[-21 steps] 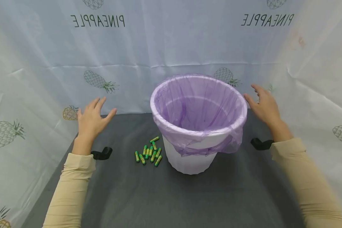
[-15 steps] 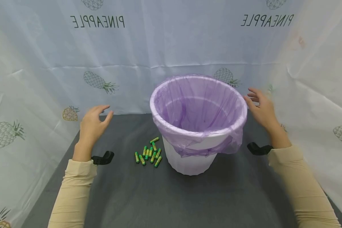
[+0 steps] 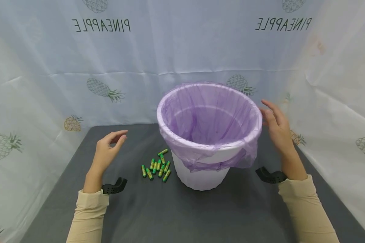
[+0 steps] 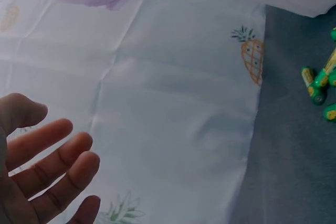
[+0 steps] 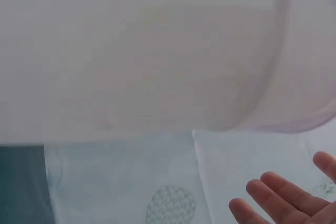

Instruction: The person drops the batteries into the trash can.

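Note:
A white bin [image 3: 200, 173] stands on the dark table, lined with a purple bag [image 3: 211, 121] folded over its rim. Left of it lies a loose group of several green-and-yellow batteries [image 3: 155, 167]. My left hand [image 3: 106, 150] hovers to the left of the batteries, fingers loosely bent and holding nothing; the left wrist view shows its fingers [image 4: 58, 156] spread. At the bin's right side is my right hand [image 3: 276, 128], its fingertips close to the rim and partly behind it. In the right wrist view its fingers [image 5: 286, 198] are extended below the bin wall, with nothing in them.
A pale curtain [image 3: 134, 54] printed with pineapples surrounds the dark table [image 3: 158, 212] at the back and sides. Black wrist mounts [image 3: 115, 186] stick out inward from both wrists.
My left hand has come down and nearer the batteries, its fingers drawing closer together. My right hand has lowered alongside the bin. The view has tilted slightly; bin and batteries stay in place.

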Demonstrator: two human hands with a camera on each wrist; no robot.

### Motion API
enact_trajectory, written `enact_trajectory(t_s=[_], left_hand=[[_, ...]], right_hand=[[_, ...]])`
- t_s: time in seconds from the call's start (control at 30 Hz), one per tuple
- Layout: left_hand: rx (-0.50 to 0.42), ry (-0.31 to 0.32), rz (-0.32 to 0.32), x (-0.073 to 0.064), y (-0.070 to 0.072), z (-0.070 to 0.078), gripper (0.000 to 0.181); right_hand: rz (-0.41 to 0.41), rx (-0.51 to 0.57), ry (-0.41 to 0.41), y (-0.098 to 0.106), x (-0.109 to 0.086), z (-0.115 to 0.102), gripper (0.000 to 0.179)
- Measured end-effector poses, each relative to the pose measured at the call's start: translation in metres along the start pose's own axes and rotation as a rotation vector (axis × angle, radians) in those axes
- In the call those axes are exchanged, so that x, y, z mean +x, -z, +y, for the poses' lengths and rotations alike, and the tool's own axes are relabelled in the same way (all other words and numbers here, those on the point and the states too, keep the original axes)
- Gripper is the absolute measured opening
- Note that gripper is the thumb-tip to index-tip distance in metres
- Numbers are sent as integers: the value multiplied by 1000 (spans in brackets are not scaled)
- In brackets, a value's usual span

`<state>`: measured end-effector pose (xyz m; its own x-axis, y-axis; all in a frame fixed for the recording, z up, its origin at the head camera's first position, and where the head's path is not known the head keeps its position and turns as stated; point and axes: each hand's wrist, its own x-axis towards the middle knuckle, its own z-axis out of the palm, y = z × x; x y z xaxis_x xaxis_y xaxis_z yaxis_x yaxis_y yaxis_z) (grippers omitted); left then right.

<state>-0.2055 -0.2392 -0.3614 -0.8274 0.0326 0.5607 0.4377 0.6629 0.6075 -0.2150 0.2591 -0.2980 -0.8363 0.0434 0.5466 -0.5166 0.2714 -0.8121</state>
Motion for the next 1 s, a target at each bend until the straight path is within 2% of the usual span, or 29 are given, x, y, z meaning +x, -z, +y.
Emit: enact_trajectory(t_s=[0.13,0.23,0.37,0.53,0.7,0.77,1.0], left_hand=[[-46,7,-27,-11,-4,-6,27],[-74,35,-66,-18,-9,-11,27],[-98,82,-155,-26,-17,-21,28],[-138,120,-286,-37,-30,-35,29],[-195,154,-405,-44,-43,-47,33],[-220,163,-435,-46,-47,-53,35],[-248,131,-499,-55,-57,-70,37]], right_hand=[[-36,258,8,-9,-8,-1,41],[-74,422,54,-17,-12,2,44],[-82,514,96,-27,-16,4,51],[-58,584,119,-35,-22,6,60],[-7,628,90,-40,-26,4,71],[13,632,68,-42,-28,3,75],[88,654,-37,-48,-28,2,84]])
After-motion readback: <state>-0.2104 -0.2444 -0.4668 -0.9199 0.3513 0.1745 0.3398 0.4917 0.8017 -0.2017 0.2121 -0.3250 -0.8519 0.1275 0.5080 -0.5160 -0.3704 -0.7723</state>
